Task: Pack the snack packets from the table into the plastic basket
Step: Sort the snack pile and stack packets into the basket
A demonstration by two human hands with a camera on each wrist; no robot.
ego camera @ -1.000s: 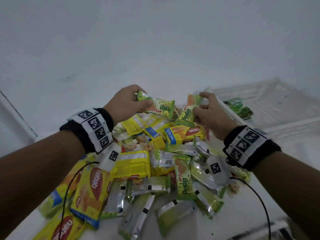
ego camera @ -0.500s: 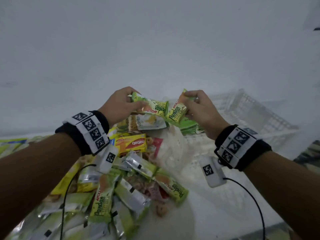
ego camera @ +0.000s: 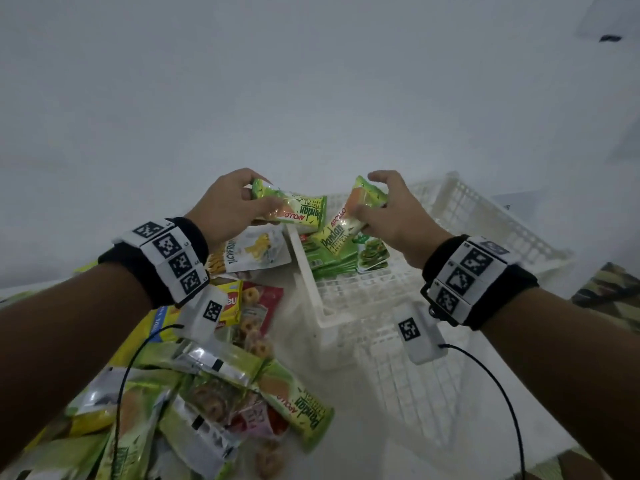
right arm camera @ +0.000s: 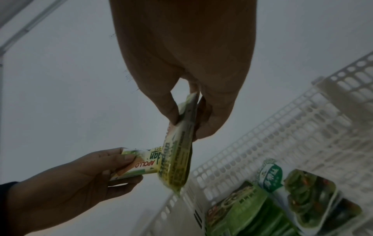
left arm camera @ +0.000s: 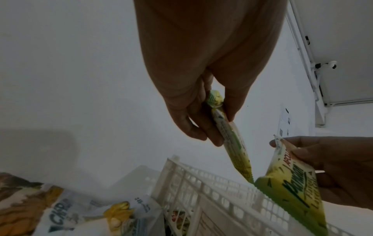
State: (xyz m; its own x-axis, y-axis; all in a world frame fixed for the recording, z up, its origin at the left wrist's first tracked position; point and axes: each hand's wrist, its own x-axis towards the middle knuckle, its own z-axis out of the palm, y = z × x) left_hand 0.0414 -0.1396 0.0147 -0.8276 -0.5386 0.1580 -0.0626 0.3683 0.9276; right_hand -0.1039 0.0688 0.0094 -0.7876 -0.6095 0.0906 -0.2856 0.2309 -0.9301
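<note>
My left hand (ego camera: pixel 230 206) pinches a green Apollo Pandan packet (ego camera: pixel 294 211) by one end, held level above the left rim of the white plastic basket (ego camera: pixel 485 237). My right hand (ego camera: pixel 391 209) pinches a second Pandan packet (ego camera: pixel 341 226), which hangs slanted over the basket's near-left corner. The two packets nearly touch at their free ends. In the left wrist view the left packet (left arm camera: pixel 232 135) sits between thumb and fingers; in the right wrist view the right packet (right arm camera: pixel 179 151) hangs over the basket wall (right arm camera: pixel 262 143). Green packets (ego camera: pixel 346 258) lie inside the basket.
A heap of loose snack packets (ego camera: pixel 194 393) covers the white table (ego camera: pixel 346 445) at lower left. A white jackfruit pouch (ego camera: pixel 256 251) lies just left of the basket. A white wall (ego camera: pixel 311 98) stands behind. Camouflage fabric (ego camera: pixel 609 292) shows at the right.
Both hands have carried their Pandan packets rightward from above the heap to over the basket's left corner. The right packet now hangs lower and more upright.
</note>
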